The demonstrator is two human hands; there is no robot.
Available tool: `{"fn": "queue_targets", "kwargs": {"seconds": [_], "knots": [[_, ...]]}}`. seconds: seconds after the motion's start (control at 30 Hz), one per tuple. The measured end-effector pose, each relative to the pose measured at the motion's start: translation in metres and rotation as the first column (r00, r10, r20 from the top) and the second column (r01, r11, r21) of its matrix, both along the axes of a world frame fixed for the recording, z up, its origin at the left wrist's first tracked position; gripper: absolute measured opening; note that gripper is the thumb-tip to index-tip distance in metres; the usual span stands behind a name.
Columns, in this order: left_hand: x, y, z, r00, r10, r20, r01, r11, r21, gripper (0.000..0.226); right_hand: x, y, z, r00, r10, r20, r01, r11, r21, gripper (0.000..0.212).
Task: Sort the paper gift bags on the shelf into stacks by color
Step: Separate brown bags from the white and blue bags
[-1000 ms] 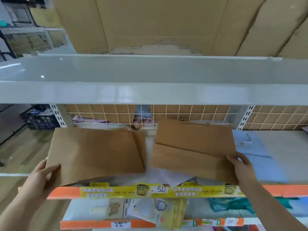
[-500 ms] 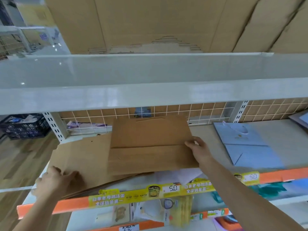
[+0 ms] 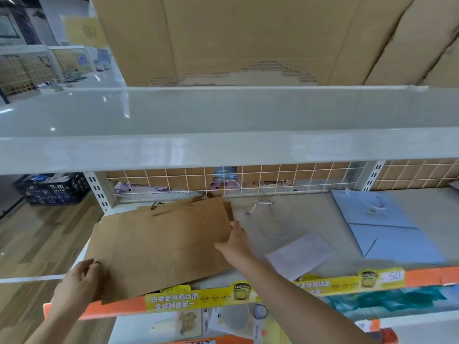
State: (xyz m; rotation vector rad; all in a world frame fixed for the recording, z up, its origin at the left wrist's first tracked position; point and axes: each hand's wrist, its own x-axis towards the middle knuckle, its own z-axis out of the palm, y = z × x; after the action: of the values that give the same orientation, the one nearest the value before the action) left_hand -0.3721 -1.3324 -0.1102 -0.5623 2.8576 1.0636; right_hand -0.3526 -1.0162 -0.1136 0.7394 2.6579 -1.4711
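From the head view, the brown stack [image 3: 161, 247] lies flat at the left end of the shelf [image 3: 323, 209], its near corner overhanging the orange front rail [image 3: 422, 276]. The left hand [image 3: 79, 281] curls its fingers over that stack's near-left corner, gripping the edge. The right hand [image 3: 236, 242] lies with straight fingers against the stack's right edge, pressing rather than clasping. Just right of that hand a grey bag [image 3: 270, 219] with a cord handle lies flat, a white sheet [image 3: 298, 254] overlapping its near corner; further right, well apart, sits a blue bag [image 3: 382, 227]. The step in hand looks like squaring the brown pile. Next, I judge, the right hand must leave the edge and reach right for the grey bag, sliding it clear of the sheet without dragging it.
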Motion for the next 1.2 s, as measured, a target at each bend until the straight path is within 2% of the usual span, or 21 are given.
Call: {"fn": "queue_targets", "kwargs": {"seconds": [0.07,0.1,0.17,0.2,0.37,0.53,0.63,0.8,0.9,1.03,1.2], "knots": [[0.001,0.003,0.003,1.0,0.007,0.008,-0.007,1.0,-0.022,0.075,0.002,-0.01,-0.002,1.0,0.021,-0.007,-0.02,0.979,0.201,0.059],[0.002,0.005,0.004,1.0,0.01,0.016,-0.009,0.999,-0.048,0.072,0.003,-0.012,-0.003,0.999,0.044,0.018,-0.047,0.937,0.346,0.053],[0.0,0.008,0.004,1.0,-0.006,0.005,0.006,0.994,-0.109,0.054,0.006,-0.011,-0.004,0.992,0.105,0.074,-0.129,0.815,0.565,0.043],[-0.001,0.011,0.004,1.0,-0.02,-0.005,0.019,0.993,-0.119,0.046,0.008,-0.009,-0.004,0.987,0.139,0.084,-0.161,0.787,0.595,0.039],[0.004,0.041,0.027,0.981,-0.162,-0.106,0.149,0.982,-0.115,0.012,0.026,0.021,0.004,0.974,0.223,0.035,-0.211,0.845,0.491,0.032],[0.012,0.093,0.067,0.933,-0.314,-0.174,0.3,0.948,-0.103,0.024,0.048,0.079,0.029,0.99,0.134,-0.034,-0.124,0.971,0.206,0.024],[0.022,0.127,0.086,0.893,-0.397,-0.211,0.413,0.91,0.04,0.021,0.068,0.119,0.05,0.993,0.113,-0.034,-0.108,0.988,0.11,0.024],[0.046,0.187,0.094,0.795,-0.564,-0.223,0.568,0.822,-0.053,0.013,0.118,0.186,0.072,0.996,0.084,0.009,-0.084,0.993,0.083,0.028],[0.067,0.229,0.095,0.738,-0.645,-0.2,0.63,0.764,-0.137,0.032,0.155,0.229,0.076,0.994,0.091,0.067,-0.097,0.991,0.092,0.029],[0.097,0.287,0.094,0.66,-0.748,-0.072,0.738,0.663,-0.125,0.02,0.201,0.288,0.081,0.99,0.056,0.127,-0.071,0.991,0.116,0.035],[0.136,0.373,0.097,0.624,-0.779,-0.056,0.772,0.626,-0.106,0.019,0.258,0.361,0.089,0.995,-0.003,0.101,-0.01,0.992,0.125,0.035]]}}
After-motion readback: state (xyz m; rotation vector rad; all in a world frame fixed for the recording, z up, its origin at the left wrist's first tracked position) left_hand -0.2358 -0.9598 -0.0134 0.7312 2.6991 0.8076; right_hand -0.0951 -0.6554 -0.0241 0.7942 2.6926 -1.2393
